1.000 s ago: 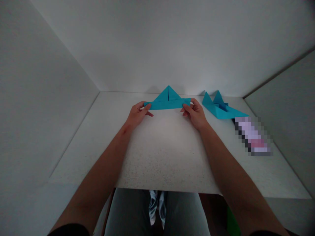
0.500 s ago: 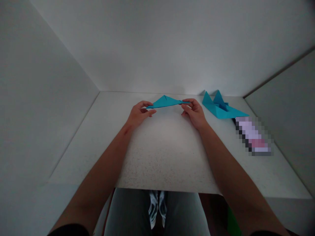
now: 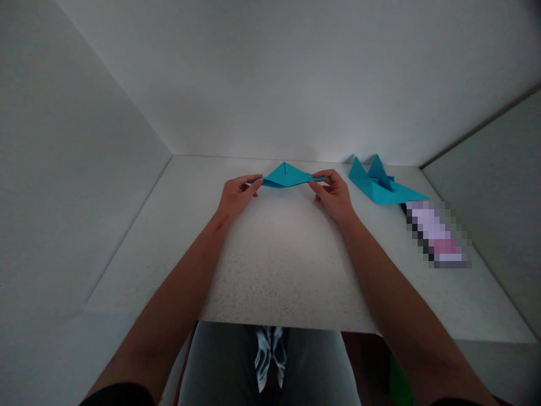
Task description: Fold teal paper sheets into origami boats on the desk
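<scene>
A folded piece of blue paper (image 3: 285, 175), low and long with a pointed peak in its middle, stretches between my hands above the far part of the table. My left hand (image 3: 239, 194) is closed on its left end, thumb on the near side and fingers behind. The right end is pinched by my right hand (image 3: 333, 194) in the same way. Between the peak and my left thumb, a slit shows between the paper's layers. The ends under my fingers are partly hidden.
At the back right of the white table (image 3: 279, 270) stands a blue folded paper boat (image 3: 380, 183) with two upright points. A pixelated phone-like object (image 3: 437, 234) lies just in front of it. White walls border the table behind and at both sides.
Both thumbs have closed onto the near side of the paper. Its lower edge now bows toward me, and a gap between layers has appeared on the left.
</scene>
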